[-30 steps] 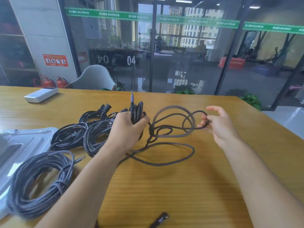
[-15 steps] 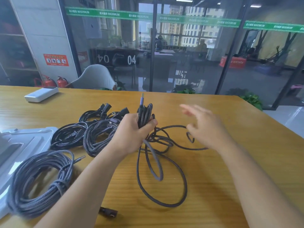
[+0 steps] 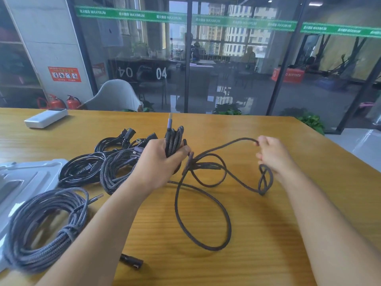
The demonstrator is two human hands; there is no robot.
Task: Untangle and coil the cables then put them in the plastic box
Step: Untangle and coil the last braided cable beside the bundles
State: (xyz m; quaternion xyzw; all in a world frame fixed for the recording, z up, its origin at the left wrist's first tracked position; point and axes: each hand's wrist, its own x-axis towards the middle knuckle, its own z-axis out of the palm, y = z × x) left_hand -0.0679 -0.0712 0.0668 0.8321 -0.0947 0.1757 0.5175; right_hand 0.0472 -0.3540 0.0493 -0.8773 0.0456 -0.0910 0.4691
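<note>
The wooden table fills the lower view and carries everything, so places here are given from the left hand, which is raised above the table's middle. To the far left of that hand, at the table's left edge, lies the translucent plastic box lid, flat and partly hidden under a large finished coil of grey braided cable whose metal plug end points toward the hand. Between that coil and the left hand lie two more bundles: a glossy black power cable looped farther left, and a dark braided bundle just beside the wrist, with black plugs showing behind them. The left hand has its fingers and thumb curled tight round a folded bunch of the braided cable being coiled, its purple-grey plug standing upright above the fist. From the fist the loose remainder runs right and down, lying in one wide loop on the wood below the hand and several smaller crossed loops to its right. The right hand, well to the right of the left, pinches a raised strand between thumb and fingers, with a small twisted loop hanging under its wrist. A black connector lies on the table below the left forearm. Far behind and left rests a white power bank.
</note>
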